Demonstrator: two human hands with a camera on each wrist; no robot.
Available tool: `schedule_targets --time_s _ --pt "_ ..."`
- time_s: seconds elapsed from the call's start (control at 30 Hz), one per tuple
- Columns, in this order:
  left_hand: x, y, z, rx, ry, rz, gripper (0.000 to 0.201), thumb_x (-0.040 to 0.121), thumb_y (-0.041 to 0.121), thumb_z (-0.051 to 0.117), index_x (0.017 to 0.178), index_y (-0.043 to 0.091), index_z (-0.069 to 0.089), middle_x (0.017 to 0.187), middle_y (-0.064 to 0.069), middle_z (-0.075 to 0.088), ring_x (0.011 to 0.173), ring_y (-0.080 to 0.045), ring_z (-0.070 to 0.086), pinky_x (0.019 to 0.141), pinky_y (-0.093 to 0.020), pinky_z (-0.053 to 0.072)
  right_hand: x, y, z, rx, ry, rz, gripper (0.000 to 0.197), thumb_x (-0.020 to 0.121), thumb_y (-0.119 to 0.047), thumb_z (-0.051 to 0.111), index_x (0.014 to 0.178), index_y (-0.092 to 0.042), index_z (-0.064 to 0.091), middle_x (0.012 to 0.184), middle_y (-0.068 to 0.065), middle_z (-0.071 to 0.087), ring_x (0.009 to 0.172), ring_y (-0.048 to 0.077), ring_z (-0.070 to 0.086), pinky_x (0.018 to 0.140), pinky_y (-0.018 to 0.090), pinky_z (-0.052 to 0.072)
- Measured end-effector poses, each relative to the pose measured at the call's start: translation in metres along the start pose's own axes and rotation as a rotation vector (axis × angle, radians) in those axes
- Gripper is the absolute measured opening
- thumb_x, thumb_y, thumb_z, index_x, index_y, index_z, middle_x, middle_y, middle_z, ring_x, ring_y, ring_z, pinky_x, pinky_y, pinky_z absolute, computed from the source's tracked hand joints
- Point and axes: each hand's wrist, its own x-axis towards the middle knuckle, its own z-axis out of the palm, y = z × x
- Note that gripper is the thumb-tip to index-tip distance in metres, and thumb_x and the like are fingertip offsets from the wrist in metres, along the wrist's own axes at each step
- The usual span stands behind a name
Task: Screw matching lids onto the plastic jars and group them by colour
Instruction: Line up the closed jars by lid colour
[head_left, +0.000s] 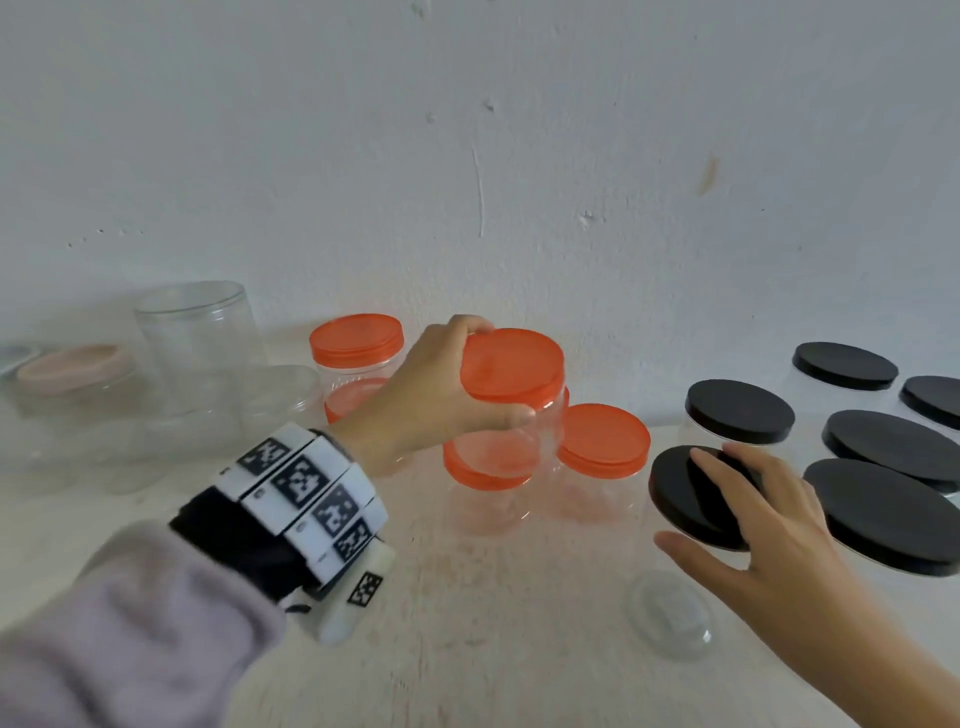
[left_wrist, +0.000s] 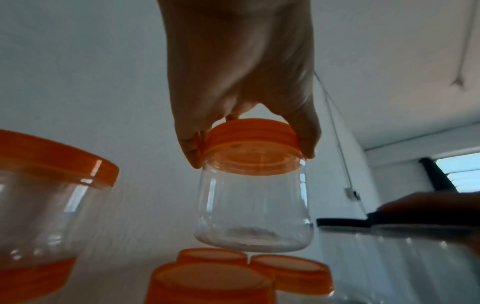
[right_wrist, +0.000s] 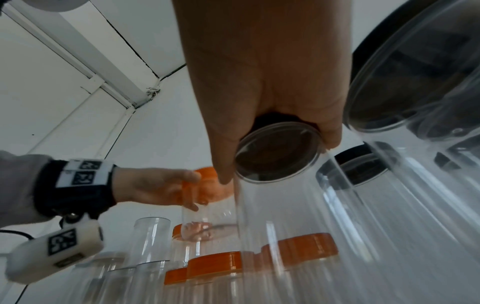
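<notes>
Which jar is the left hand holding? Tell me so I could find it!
Look at the bunch of orange-lidded jars in the middle of the table. The left hand grips one clear orange-lidded jar by its lid. It alone hangs in the air above the others.

This looks like a plain room in a home or small workroom rather than a lab or shop. A pale, worn surface (head_left: 467, 649) stands against a white painted wall (head_left: 519, 156) that is scuffed and stained, and the left wrist view shows a white ceiling (left_wrist: 389, 51) with a bare cable (left_wrist: 335, 123) running down to a wall socket (left_wrist: 351, 194) beside a window (left_wrist: 459, 170). Nothing more settles which kind of room it is.
</notes>
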Motion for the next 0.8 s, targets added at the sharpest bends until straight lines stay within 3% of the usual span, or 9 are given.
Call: schedule_targets --time_s 0.07,0.17,0.33,0.47,0.6,0.73,0.8 --pt "0.011 -0.008 0.009 0.059 0.031 -0.051 0.092 0.064 0.051 0.083 0.138 0.032 0.032 0.136 0.002 0.035 0.125 -0.015 0.039 0.094 -0.028 0.039 0.0 0.001 0.001 -0.011 0.012 -0.006 0.075 0.072 -0.041 0.075 0.138 -0.014 0.051 0.143 0.006 0.039 0.127 0.021 0.028 0.102 0.038 0.031" --pt "0.016 -0.021 0.02 0.07 0.049 -0.104 0.099 0.067 0.05 0.082 0.146 0.028 0.026 0.146 -0.002 0.03 0.135 -0.019 0.031 0.108 -0.04 0.036 -0.001 0.001 0.002 -0.016 0.022 -0.004 0.075 0.072 -0.039 0.077 0.138 -0.013 0.052 0.144 0.007 0.04 0.127 0.022 0.029 0.102 0.041 0.034" --pt "0.006 -0.039 0.036 -0.109 0.141 -0.141 0.126 0.06 0.051 0.085 0.152 0.032 0.002 0.154 0.001 0.02 0.139 -0.013 0.022 0.107 -0.032 0.025 0.0 0.001 0.003 -0.013 0.061 -0.027 0.074 0.071 -0.034 0.081 0.136 -0.012 0.054 0.141 0.009 0.043 0.125 0.026 0.032 0.099 0.04 0.032" --pt "-0.015 -0.055 0.064 -0.378 0.106 -0.308 0.141 0.053 0.035 0.095 0.152 0.031 -0.005 0.151 0.001 0.033 0.14 -0.019 0.034 0.114 -0.048 0.032 -0.001 0.002 0.003 -0.005 0.074 -0.044 0.075 0.071 -0.037 0.079 0.137 -0.013 0.053 0.142 0.008 0.042 0.124 0.016 0.028 0.098 0.038 0.032" --pt "-0.024 -0.064 0.091 -0.402 0.067 -0.397 0.125 0.054 0.024 0.095 0.147 0.023 0.013 0.139 0.002 0.043 0.129 -0.019 0.045 0.108 -0.047 0.04 -0.001 0.001 0.003 0.001 0.06 -0.053 0.076 0.071 -0.046 0.07 0.137 -0.013 0.053 0.142 0.007 0.042 0.124 0.015 0.027 0.097 0.037 0.035" --pt "-0.021 -0.068 0.095 -0.364 0.138 -0.358 0.093 0.058 0.02 0.094 0.133 0.021 0.04 0.126 0.002 0.055 0.119 -0.018 0.054 0.099 -0.037 0.048 -0.002 -0.001 0.001 -0.006 0.045 -0.043 0.08 0.067 -0.052 0.06 0.136 -0.012 0.054 0.141 0.007 0.043 0.126 0.021 0.031 0.097 0.038 0.034" --pt "-0.017 -0.071 0.092 -0.345 0.162 -0.399 0.092 0.059 0.02 0.093 0.133 0.019 0.039 0.127 0.001 0.052 0.121 -0.02 0.052 0.099 -0.036 0.047 -0.001 -0.002 0.001 -0.01 0.029 -0.024 0.078 0.068 -0.05 0.064 0.136 -0.013 0.054 0.142 0.007 0.042 0.128 0.022 0.03 0.098 0.039 0.033"
